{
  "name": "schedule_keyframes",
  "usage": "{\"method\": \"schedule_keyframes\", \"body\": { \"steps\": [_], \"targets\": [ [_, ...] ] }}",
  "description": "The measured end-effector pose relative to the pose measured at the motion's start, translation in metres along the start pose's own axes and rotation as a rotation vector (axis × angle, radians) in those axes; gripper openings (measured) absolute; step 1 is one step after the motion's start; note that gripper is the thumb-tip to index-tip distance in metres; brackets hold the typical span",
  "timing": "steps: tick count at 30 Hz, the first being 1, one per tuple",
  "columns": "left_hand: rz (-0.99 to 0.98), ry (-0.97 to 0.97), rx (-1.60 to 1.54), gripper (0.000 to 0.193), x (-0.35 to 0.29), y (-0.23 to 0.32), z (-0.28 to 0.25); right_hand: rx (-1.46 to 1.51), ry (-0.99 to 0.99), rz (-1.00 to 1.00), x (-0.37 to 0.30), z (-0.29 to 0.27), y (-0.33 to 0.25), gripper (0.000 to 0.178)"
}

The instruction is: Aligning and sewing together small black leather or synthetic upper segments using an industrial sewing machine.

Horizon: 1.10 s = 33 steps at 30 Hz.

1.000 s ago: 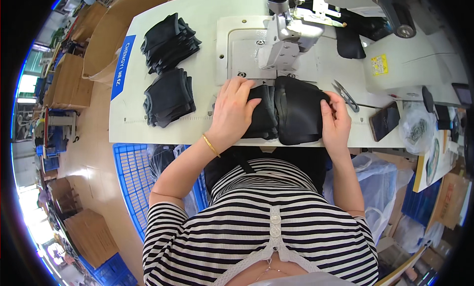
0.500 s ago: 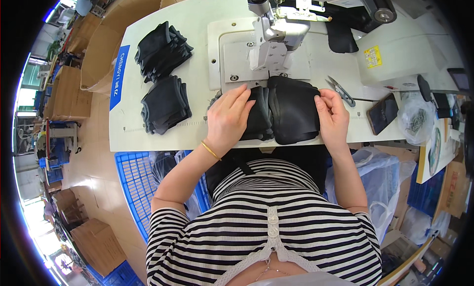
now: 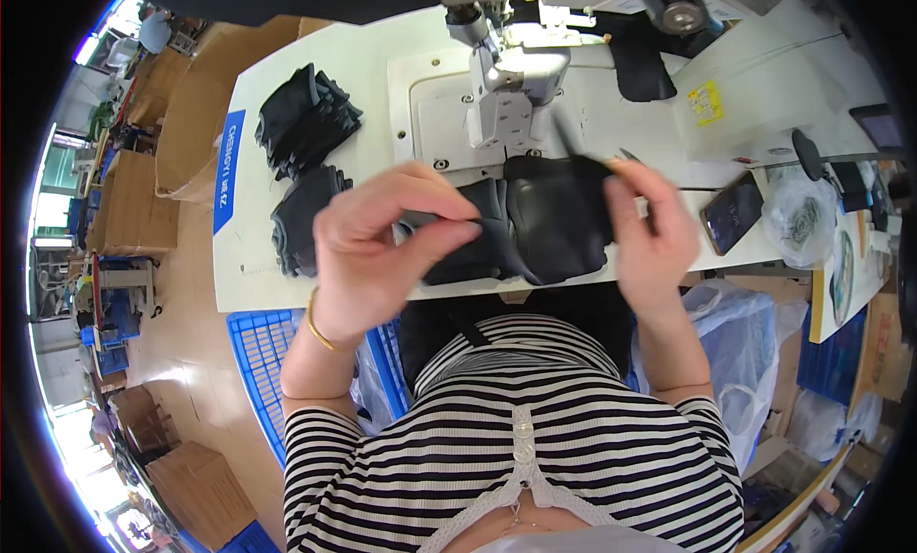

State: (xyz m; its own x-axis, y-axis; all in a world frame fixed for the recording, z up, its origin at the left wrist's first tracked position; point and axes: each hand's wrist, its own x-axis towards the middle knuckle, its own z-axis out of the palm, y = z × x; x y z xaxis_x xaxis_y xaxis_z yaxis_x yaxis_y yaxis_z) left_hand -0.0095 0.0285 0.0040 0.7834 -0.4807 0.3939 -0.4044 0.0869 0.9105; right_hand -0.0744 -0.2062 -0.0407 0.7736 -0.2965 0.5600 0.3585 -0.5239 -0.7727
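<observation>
My left hand (image 3: pixel 377 252) is raised over the near edge of the sewing table, thumb and fingertips pinched on the thin edge of a dark fabric piece (image 3: pixel 506 252). At the right, my right hand (image 3: pixel 657 230) has its fingers closed on a black fabric piece; part of it is blurred by motion, and I cannot tell whether both hands hold the same one. Below and between the hands lies a stack of black padded fabric pieces (image 3: pixel 554 214). Thread snips (image 3: pixel 628 156) lie behind my right hand, mostly hidden.
Ahead stands a sewing machine (image 3: pixel 516 95). Two piles of black pieces, one farther back (image 3: pixel 304 118) and one nearer (image 3: pixel 304 219), sit at the left. A phone (image 3: pixel 732 214) and a clear plastic bag (image 3: pixel 800 219) are at the right. A blue basket (image 3: pixel 263 348) stands below the table.
Both hands have lifted off the stack toward me, my left hand also moving left. Dark fabric now shows raised between them. The view has shifted slightly.
</observation>
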Motion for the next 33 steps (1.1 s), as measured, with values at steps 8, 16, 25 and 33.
{"method": "schedule_keyframes", "body": {
  "steps": [8,16,25,33],
  "targets": [
    [-0.046,-0.021,0.202,0.014,0.015,-0.001,0.023,0.473,-0.242,0.186,-0.007,0.026,-0.017,0.016],
    [-0.071,0.045,0.136,0.012,0.016,-0.008,0.026,0.458,-0.221,0.193,-0.003,0.027,-0.02,0.015],
    [-0.17,-0.007,0.147,0.012,0.018,-0.01,0.026,0.386,-0.213,0.194,-0.002,0.026,-0.021,0.013],
    [-0.252,-0.008,0.098,0.011,0.019,-0.007,0.026,0.4,-0.18,0.141,-0.001,0.029,-0.019,0.01]
  ]
}}
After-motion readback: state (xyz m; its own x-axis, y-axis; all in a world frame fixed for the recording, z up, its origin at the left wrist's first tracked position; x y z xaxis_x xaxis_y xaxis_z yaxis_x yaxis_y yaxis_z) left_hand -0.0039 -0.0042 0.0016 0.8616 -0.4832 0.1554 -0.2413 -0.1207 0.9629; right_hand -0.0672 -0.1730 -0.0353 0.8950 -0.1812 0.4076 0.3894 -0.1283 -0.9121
